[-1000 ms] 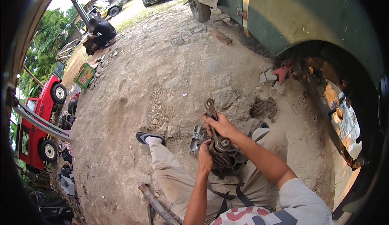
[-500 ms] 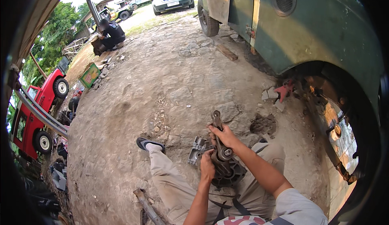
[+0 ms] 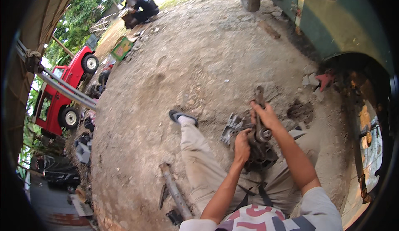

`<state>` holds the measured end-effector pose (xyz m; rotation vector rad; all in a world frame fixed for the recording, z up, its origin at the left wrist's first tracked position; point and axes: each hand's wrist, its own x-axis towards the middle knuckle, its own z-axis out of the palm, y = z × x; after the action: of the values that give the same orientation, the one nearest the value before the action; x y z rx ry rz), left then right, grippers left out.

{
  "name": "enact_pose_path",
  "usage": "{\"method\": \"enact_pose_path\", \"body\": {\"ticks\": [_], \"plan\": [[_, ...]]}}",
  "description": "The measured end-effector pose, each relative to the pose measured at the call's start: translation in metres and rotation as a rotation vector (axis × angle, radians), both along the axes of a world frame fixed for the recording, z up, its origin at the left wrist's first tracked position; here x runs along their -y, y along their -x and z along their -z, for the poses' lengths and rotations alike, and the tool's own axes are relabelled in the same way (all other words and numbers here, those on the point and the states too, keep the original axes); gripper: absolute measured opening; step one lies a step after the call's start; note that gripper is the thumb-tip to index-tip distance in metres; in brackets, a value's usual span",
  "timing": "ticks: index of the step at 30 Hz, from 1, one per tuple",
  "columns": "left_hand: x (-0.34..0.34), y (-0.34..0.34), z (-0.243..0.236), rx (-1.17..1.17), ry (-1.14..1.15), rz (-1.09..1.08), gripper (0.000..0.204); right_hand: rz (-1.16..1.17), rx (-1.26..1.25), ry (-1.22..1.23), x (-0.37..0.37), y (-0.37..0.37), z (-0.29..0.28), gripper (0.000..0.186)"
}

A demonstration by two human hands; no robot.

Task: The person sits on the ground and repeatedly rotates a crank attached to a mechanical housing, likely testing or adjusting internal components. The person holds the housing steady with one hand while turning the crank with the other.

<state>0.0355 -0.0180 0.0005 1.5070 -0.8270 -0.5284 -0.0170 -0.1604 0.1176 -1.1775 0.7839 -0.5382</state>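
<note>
A long, dark metal link with rounded ends stands tilted away from me between my knees. My right hand is closed round its upper part. My left hand is lower down, its fingers closed at the side of the link near the round lower end; what its fingertips grip is partly hidden. Beneath both hands lies a dark, greasy metal housing, blurred in outline. Beside my left hand, a lighter grey ribbed metal block sits on the ground.
A long metal bar lies left of my leg. On the right stands a green vehicle, with a red jack stand near its wheel arch. A hole dents the ground. A person crouches far left, beyond a red vehicle.
The view has swung left, so everything appears shifted right in the picture. Both hands keep their hold on the metal link and its surroundings.
</note>
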Motion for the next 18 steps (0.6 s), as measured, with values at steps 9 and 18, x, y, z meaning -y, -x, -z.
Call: {"method": "enact_pose_path", "body": {"ticks": [9,18], "plan": [[0.001,-0.002,0.008,-0.087,-0.103,0.034,0.081,-0.042,0.036,-0.017,-0.001,-0.001,0.0,0.029],[-0.002,-0.008,0.005,-0.296,-0.14,0.12,0.085,-0.068,0.108,0.008,0.002,0.0,-0.001,0.03]]}}
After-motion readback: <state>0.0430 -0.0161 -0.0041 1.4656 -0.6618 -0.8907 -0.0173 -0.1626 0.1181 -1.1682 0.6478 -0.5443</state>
